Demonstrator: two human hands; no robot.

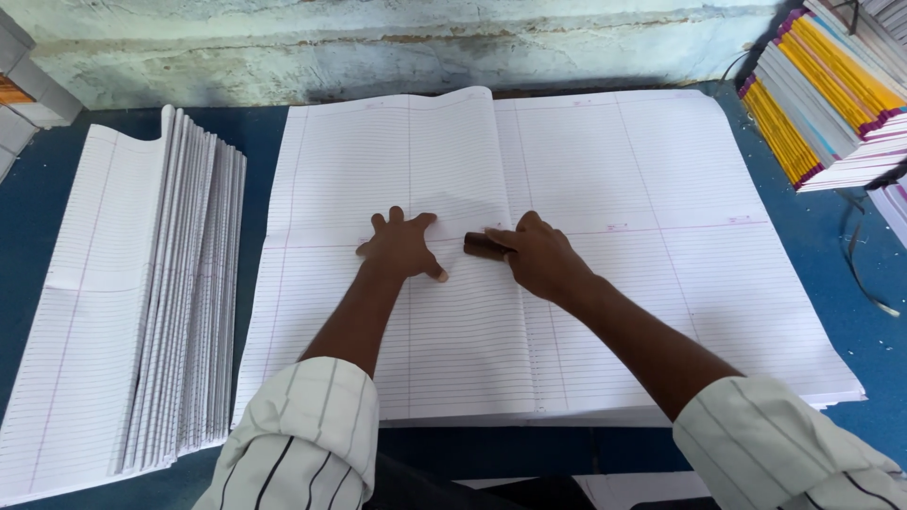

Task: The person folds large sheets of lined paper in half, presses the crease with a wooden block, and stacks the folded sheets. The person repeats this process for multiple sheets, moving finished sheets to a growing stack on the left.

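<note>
Lying flat, large ruled sheets

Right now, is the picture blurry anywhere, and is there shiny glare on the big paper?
In the head view, the large ruled sheets are evenly lit, bright but without harsh glare; the left hand and right hand look sharp, casting only faint shadows; the frame's edges bend a little, so the folded stack leans outward.
</note>
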